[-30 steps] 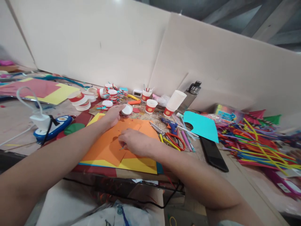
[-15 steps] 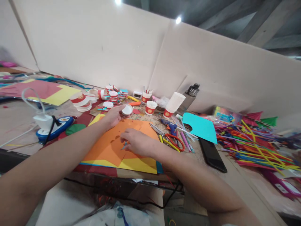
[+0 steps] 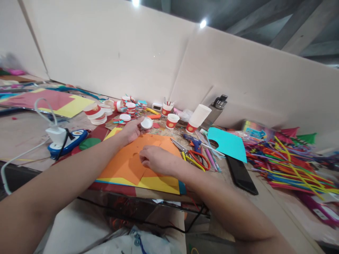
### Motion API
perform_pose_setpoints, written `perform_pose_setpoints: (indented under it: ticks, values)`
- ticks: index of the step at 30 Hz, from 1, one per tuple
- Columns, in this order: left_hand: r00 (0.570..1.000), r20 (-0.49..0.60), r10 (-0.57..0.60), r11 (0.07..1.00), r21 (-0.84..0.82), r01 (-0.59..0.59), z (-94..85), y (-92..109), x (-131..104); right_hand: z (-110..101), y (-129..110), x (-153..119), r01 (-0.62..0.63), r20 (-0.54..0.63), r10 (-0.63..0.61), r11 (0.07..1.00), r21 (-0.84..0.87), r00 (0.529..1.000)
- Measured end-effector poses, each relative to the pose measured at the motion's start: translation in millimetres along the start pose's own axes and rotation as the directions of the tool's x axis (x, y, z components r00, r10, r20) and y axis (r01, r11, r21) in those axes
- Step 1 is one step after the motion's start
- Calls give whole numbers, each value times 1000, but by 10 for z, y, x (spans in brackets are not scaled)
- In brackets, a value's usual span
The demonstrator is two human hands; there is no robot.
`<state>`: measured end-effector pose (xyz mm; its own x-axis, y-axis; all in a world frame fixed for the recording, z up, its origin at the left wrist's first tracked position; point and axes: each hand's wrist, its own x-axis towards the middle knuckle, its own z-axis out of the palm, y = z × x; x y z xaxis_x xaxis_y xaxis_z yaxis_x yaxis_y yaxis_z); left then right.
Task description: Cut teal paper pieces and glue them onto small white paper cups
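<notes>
My left hand is closed around the side of a small white round cup piece, seemingly a cut-down paper cup, with its flat white face toward me. Above the orange paper, my right hand has its fingers curled in a pinch. What lies between those fingertips is hidden. Yellow paper shows beneath the orange sheets. Close beyond the left hand sits another cut cup piece with blue bits around it.
Scissors, a blue glue gun and a teal sheet over a phone lie to the right. Paper cups and a bottle stand behind. Pipe cleaners fill the far right; a power strip lies left.
The right fingers have curled in, and the small blue piece that showed by them is out of sight. The left hand keeps its hold on the cup piece. The view has shifted slightly.
</notes>
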<state>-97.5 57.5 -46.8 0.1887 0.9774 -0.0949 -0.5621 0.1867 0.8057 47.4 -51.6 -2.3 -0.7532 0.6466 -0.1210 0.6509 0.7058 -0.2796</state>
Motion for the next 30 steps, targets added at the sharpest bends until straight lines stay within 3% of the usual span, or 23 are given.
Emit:
perform_pose_setpoints:
  ticks: [3, 5, 7, 10, 11, 13, 14, 15, 17, 18, 20, 23, 26, 30]
  values:
    - [1000, 17, 7, 1000, -6, -7, 8, 2, -11, -41, -49, -32, -29, -140, 35, 999, 41, 990]
    - [1000, 18, 6, 1000, -12, -6, 8, 3, -9, -74, -142, -71, -47, -170, 62, 995, 92, 983]
    - [1000, 9, -3, 1000, -24, 3, 7, 6, -4, -105, -271, -121, -26, -112, 48, 982, 188, 992]
    - [1000, 0, -15, 999, -46, 15, 12, 14, -3, -132, -434, -164, 141, 74, -179, 920, 367, 981]
    - [1000, 0, -17, 999, -52, 17, 17, 16, -5, -138, -451, -157, 173, 85, -224, 902, 395, 971]
    - [999, 0, -34, 997, -66, 33, 32, 18, -9, -150, -404, -103, 159, -32, -158, 917, 366, 987]
    - [999, -1, -40, 996, -76, 40, 43, 18, -13, -158, -338, -60, 108, -168, -55, 940, 323, 984]
    - [999, -3, -44, 995, -86, 43, 57, 18, -18, -167, -249, -10, 45, -320, 43, 964, 263, 947]
    - [999, 8, -45, 994, -96, 46, 91, 19, -35, -182, -31, 90, -90, -542, 164, 983, 160, 824]
    - [999, 20, -45, 995, -92, 46, 112, 18, -48, -185, 80, 133, -139, -619, 194, 981, 136, 761]
    - [997, 43, -62, 996, -62, 64, 157, 12, -85, -175, 267, 191, -214, -686, 236, 970, 120, 688]
    - [993, 82, -84, 996, -25, 87, 219, -14, -153, -116, 416, 211, -258, -693, 279, 956, 137, 665]
    - [986, 152, -62, 998, -7, 64, 251, -59, -197, -34, 464, 192, -242, -692, 277, 959, 151, 666]
    - [981, 186, -62, 998, 17, 60, 239, -94, -199, 28, 524, 164, -220, -722, 278, 959, 177, 633]
